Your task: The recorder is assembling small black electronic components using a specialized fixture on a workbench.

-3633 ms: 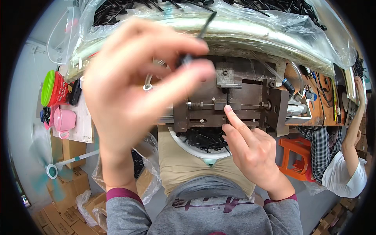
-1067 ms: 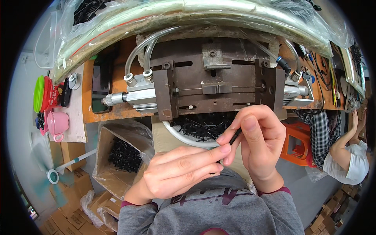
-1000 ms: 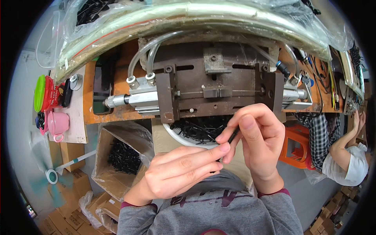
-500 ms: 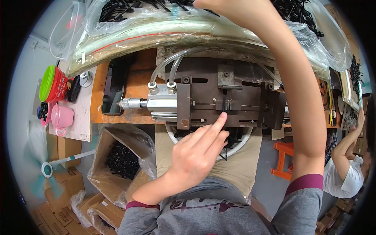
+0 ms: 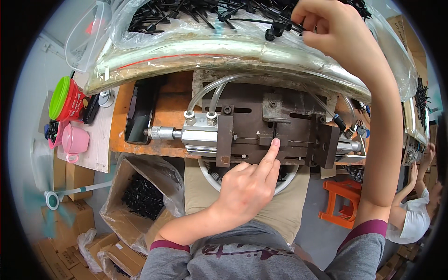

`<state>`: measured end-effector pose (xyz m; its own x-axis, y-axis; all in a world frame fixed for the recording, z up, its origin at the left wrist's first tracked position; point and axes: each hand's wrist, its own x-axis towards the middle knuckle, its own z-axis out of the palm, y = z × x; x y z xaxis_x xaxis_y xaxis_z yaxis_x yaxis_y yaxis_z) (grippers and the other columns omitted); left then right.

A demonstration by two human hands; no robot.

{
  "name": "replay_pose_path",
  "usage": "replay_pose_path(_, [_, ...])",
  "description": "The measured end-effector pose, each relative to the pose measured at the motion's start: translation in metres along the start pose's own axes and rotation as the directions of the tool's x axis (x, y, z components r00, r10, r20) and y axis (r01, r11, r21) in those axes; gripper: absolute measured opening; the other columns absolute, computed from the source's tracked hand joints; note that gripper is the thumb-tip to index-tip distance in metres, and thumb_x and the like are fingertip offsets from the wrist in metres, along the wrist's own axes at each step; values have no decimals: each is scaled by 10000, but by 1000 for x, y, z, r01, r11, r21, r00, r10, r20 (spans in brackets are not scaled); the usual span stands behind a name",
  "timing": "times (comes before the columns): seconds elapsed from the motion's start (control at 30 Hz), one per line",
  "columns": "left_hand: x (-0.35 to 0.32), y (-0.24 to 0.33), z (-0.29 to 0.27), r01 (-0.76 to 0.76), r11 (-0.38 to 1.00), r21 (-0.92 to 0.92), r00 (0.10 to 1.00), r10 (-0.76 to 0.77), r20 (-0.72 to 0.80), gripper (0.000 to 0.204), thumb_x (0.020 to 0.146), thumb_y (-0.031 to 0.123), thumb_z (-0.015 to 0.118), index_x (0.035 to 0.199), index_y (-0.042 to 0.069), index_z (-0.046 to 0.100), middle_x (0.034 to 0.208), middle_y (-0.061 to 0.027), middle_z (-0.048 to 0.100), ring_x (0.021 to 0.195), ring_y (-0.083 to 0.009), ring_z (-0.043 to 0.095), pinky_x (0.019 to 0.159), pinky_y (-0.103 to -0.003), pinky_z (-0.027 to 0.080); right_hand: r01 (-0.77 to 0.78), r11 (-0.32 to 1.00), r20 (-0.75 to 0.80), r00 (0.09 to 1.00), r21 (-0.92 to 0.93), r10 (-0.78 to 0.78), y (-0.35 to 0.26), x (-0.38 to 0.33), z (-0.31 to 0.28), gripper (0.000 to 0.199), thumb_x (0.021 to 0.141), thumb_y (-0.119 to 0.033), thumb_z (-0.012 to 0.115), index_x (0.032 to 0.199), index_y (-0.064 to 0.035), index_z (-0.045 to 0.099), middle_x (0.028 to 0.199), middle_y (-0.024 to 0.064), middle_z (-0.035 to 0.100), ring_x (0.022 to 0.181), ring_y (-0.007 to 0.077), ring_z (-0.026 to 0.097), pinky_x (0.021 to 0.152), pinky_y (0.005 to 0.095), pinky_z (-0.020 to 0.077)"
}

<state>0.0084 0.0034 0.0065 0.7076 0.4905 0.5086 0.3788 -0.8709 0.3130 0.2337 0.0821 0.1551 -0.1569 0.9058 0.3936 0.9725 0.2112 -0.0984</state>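
Since half a second ago, the right hand [image 5: 333,28] has shifted rightward along the black heap [image 5: 186,11], and a knobbly black part [image 5: 276,29] now shows at its fingertips. Thumb and forefinger look pinched together on that part's near end, though the curled knuckles hide the exact grip; held so, the rest of it sticks out free to the left. The left hand [image 5: 247,189] stays down at the work: its forefinger stretches out alone, tip touching a slim black piece [image 5: 274,129], with the other fingers folded back and grasping nothing. One fingertip seems meant to steady the piece, leaving the other arm free to reach.

That piece lies across a small grey block [image 5: 266,141] at the middle of a dark metal jig [image 5: 254,123], its far end running up to a bolted bracket [image 5: 272,112] that presumably sets its position. A silver cylinder [image 5: 199,140] sits at the jig's left, fed by clear hoses [image 5: 201,96] arched back from the hands. Below the front edge, a white basin [image 5: 204,173] rests over the thighs, handily close. Farther left stands an open carton [image 5: 114,198] of black pieces; to the right, an orange stool [image 5: 333,203].
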Motion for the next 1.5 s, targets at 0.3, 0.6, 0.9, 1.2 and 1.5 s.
replay_pose_path(0.3, [14,-4,-32,-1,997,-83,986,15,166,253,739,181,789,938,47,709,1192,-122,676,608,-144,633,538,-246,474,-12,897,-121,990,442,72,-13,-69,0,324,795,-113,721,1075,32,647,1066,94,622,961,171,628,884,317,501])
replay_pose_path(0.6, [118,-60,-77,-29,996,-79,966,7,-260,235,756,83,787,983,41,746,949,-80,724,818,-134,674,722,-266,540,74,952,-249,968,298,3,-58,-161,34,346,649,-28,818,953,34,665,1083,185,664,866,278,678,737,337,565])
replay_pose_path(0.9, [179,-85,-52,75,997,-2,996,-75,-53,304,808,181,716,979,-71,704,882,-237,700,826,-341,693,795,-371,543,-82,964,7,996,254,83,-109,-183,77,268,712,-13,687,959,59,610,1228,244,602,964,292,683,745,331,578])
replay_pose_path(1.2, [165,-78,-69,97,922,-375,994,-111,-17,298,786,157,741,987,-61,710,837,-191,710,774,-227,694,733,-304,534,-99,993,83,992,69,93,-114,-172,74,201,769,-39,710,914,21,584,1292,242,587,574,163,601,532,281,480])
replay_pose_path(1.5, [104,-50,-73,-247,950,-190,952,201,-231,314,722,90,789,1025,26,735,1097,-138,667,945,-188,647,781,-294,540,-94,994,164,983,59,83,-110,-165,63,224,738,-58,684,935,10,602,1173,213,652,524,131,562,494,277,461])
